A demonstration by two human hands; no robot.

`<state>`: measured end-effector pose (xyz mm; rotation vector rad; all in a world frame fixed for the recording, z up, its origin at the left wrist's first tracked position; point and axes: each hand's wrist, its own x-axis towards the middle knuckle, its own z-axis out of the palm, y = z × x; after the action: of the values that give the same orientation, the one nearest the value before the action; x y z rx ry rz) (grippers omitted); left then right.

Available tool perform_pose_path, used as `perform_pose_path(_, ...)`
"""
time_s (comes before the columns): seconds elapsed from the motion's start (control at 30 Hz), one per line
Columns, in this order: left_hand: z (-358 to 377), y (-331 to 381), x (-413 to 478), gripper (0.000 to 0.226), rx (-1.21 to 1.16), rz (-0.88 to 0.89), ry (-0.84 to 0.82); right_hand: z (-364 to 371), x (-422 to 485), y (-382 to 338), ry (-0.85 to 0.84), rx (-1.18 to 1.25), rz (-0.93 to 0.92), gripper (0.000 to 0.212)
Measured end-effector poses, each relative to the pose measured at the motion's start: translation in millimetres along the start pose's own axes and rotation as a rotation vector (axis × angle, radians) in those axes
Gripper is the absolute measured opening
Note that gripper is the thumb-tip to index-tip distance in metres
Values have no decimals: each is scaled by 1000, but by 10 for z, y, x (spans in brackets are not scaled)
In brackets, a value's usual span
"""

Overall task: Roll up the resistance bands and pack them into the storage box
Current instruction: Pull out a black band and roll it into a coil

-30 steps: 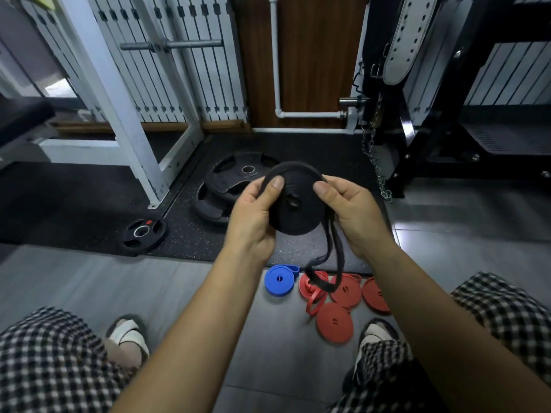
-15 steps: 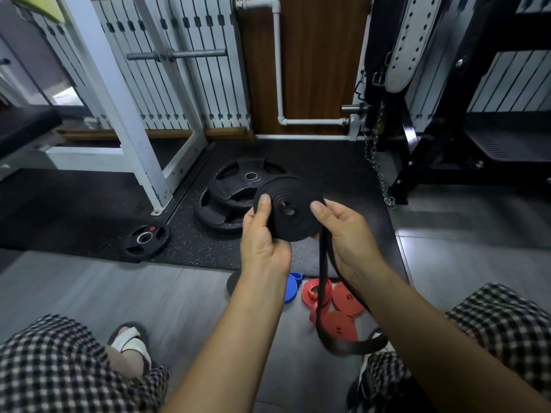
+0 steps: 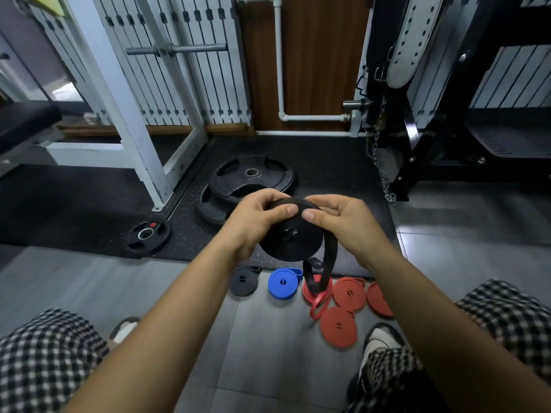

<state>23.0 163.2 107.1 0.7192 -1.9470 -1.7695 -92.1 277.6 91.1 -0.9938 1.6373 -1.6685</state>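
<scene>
Centre of frame: the black resistance band [image 3: 290, 241] is wound into a flat disc-shaped roll and held upright in the air above the floor, between both hands.

Left hand [image 3: 253, 223]: closed around the upper left edge of the roll, thumb laid across the near face, fingers curled over the rim behind.

Right hand [image 3: 346, 226]: gripping the upper right edge of the roll, thumb pressed on the near face just beside the left thumb, fingers curled over the top.

Unwound tail [image 3: 332, 257]: leaves the right side of the roll and hangs as a loop below it, in front of the red bands.

Lower centre, on the grey floor tiles [image 3: 268, 353]:
- one small black roll [image 3: 244, 282], left
- one blue roll [image 3: 283, 284], just beside it
- red rolls [image 3: 348, 293], grouped to the right, close to one another, with a loose red loop [image 3: 317, 308] at their left edge

Above centre: two stacked black weight plates [image 3: 253, 177] lie on the speckled rubber mat [image 3: 328, 174]; a smaller plate [image 3: 146, 234] lies at centre left
</scene>
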Motion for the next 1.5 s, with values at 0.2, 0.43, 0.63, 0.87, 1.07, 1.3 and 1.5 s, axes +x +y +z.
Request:
perform_pose_path(0.2, 162, -159, 27, 13, -604, -41, 336, -12, 26, 128, 27, 140, 56, 14)
perform_pose_path(0.43, 324, -285, 74, 17, -914, -128, 597, 286, -12, 367, 185, 253, 142, 15)
perform_pose_path(0.63, 440, -595, 37, 43, -1145, -325, 509, 396, -54, 390, 241, 359, 132, 22)
perform_pose_path(0.87, -59, -395, -67, 45, -320, -158, 210, 66, 34, 222, 30, 50, 116, 13)
perform_pose_path(1.07, 82, -274, -58, 9, -217, -153, 108, 164, 0, 226, 30, -16, 103, 15)
perform_pose_path(1.3, 100, -502, 72, 31, -933, -253, 364, 154, -42, 270, 35, 133, 175, 20)
perform_pose_path(1.5, 325, -703, 29, 50, -1226, -367, 497, 524, -243, 448, 179, 295, 150, 20)
